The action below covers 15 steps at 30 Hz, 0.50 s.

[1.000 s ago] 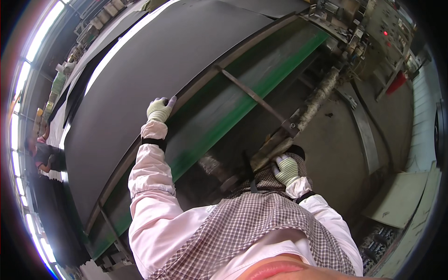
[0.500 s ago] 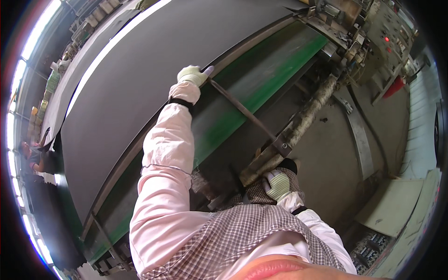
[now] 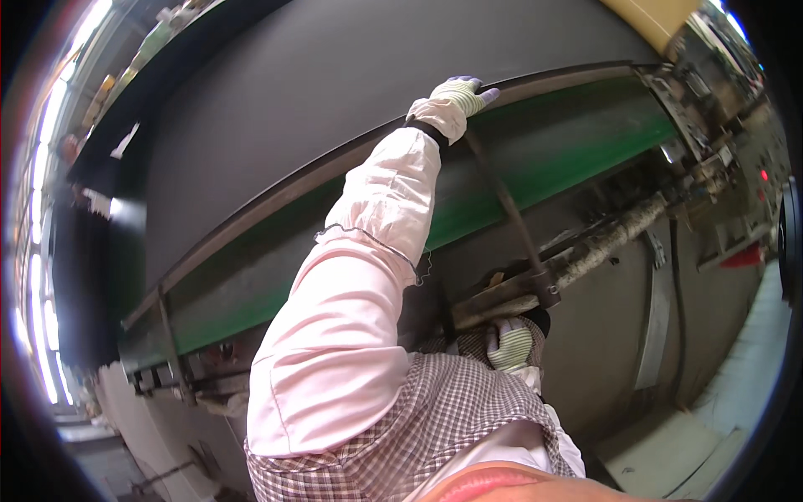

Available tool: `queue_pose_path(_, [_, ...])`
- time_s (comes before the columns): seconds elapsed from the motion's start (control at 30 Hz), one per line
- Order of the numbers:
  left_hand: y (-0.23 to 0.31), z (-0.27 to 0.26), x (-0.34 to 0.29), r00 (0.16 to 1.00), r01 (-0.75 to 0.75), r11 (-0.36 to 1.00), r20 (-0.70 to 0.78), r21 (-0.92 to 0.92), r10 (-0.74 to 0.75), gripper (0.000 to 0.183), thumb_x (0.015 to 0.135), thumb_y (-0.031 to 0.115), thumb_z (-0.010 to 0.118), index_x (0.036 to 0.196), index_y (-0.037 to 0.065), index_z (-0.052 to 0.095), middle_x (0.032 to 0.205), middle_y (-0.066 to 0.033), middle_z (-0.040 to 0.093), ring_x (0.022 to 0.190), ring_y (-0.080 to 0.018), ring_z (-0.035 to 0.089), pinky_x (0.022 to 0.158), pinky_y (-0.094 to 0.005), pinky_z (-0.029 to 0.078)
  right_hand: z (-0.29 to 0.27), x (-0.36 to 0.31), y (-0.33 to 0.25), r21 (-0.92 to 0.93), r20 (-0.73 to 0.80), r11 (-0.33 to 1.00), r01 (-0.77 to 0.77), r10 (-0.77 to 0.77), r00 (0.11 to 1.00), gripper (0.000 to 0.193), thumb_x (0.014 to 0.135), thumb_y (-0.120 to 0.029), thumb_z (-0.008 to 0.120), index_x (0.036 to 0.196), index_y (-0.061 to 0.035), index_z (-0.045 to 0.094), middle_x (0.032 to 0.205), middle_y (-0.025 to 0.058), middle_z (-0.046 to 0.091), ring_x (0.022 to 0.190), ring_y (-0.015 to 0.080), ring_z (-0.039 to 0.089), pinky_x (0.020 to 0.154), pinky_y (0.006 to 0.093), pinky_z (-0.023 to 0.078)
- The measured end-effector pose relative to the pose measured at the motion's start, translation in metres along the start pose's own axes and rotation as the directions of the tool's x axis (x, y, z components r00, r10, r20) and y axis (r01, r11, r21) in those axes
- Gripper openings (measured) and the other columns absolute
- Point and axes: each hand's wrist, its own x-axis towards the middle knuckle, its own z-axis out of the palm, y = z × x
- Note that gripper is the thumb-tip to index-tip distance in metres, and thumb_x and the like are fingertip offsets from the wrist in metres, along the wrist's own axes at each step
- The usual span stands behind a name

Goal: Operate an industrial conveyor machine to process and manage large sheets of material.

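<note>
A wide dark grey sheet point(image 3: 351, 100) lies over the machine bed, its near edge along a brown rail point(image 3: 276, 194). My left hand point(image 3: 462, 95), in a striped, purple-tipped glove, reaches far out. It rests on the sheet's edge at the rail, fingers extended; the contact beneath the palm is hidden. Low near my lap, my right hand point(image 3: 512, 345) wears a matching glove. It lies against my checked apron point(image 3: 418, 410) with the thumb apart, and nothing shows in it. Under the rail runs a green belt point(image 3: 468, 213).
A metal strut point(image 3: 506, 201) slopes down from the rail to a pale, worn roller point(image 3: 615, 238). Machine parts point(image 3: 711, 171) and a panel with a red light point(image 3: 763, 176) stand at right. On the floor lie a metal strip point(image 3: 655, 322) and a dark cable point(image 3: 679, 309).
My view has turned, and the rail lies flatter across it. My left hand appears higher and farther right, still at the rail. My right hand stays by my lap. The person at far left is no longer clearly visible.
</note>
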Motion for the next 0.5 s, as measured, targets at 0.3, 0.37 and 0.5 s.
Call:
queue_pose_path(0.3, [-0.218, -0.065, -0.225, 0.877, 0.467, 0.881, -0.172, 0.081, -0.449, 0.057, 0.097, 0.053, 0.033, 0.14, 0.016, 0.045, 0.149, -0.0112, 0.037, 0.14, -0.0276, 0.029, 0.115, -0.0388, 0.024, 0.001, -0.003, -0.007, -0.014, -0.094, 1.0, 0.015, -0.017, 0.995, 0.016, 0.08, -0.014, 0.062, 0.094, -0.0059, 0.062, 0.087, 0.0159, 0.062, 0.08, 0.0362, 0.058, 0.071, 0.0462, 0.048])
queue_pose_path(0.37, [-0.322, -0.069, -0.298, 0.896, 0.444, 0.817, -0.16, 0.367, -0.415, 0.068, 0.094, 0.06, 0.031, 0.143, 0.014, 0.04, 0.151, -0.0119, 0.033, 0.14, -0.0317, 0.028, 0.115, -0.0403, 0.022, 0.006, -0.007, -0.005, -0.016, -0.106, 0.999, 0.034, -0.036, 0.994, 0.015, 0.08, -0.012, 0.062, 0.094, -0.0058, 0.062, 0.088, 0.017, 0.061, 0.081, 0.0372, 0.057, 0.073, 0.0466, 0.047])
queue_pose_path(0.5, [-0.31, -0.077, -0.346, 0.754, 0.652, 0.736, -0.258, 0.18, -0.604, 0.064, 0.096, 0.056, 0.025, 0.137, 0.012, 0.048, 0.142, -0.0145, 0.046, 0.132, -0.0341, 0.04, 0.111, -0.0421, 0.03, 0.009, -0.006, -0.003, -0.034, -0.101, 0.999, 0.037, -0.04, 0.994, 0.015, 0.079, -0.011, 0.064, 0.092, -0.007, 0.061, 0.087, 0.0162, 0.06, 0.081, 0.036, 0.058, 0.073, 0.0457, 0.047])
